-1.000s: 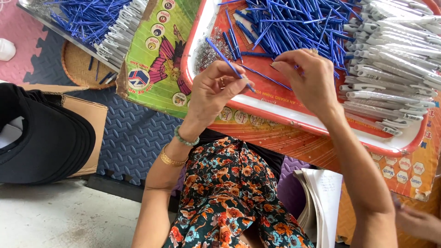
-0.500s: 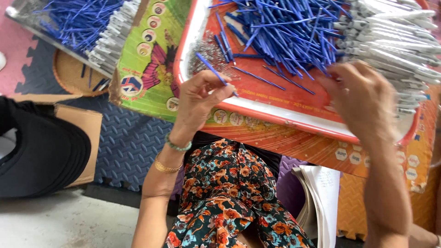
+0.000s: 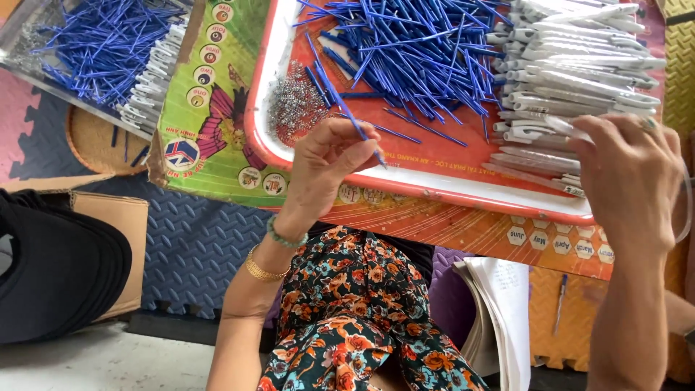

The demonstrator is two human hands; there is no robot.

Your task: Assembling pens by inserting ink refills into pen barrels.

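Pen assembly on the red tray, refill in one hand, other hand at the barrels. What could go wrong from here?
1. The left hand pinches a thin blue refill near one end; it may slip or bend.
2. The right hand reaches onto the stacked white pen barrels at the tray's edge; a nudge could roll some off.
3. The red tray seems to overhang the lap, and the pile of small springs lies near its rim, so a tilt could scatter them.

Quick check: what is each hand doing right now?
Left hand: closed, pinching a blue pen refill.
Right hand: fingers curled over the white pen barrels; whether it grips one cannot be told.
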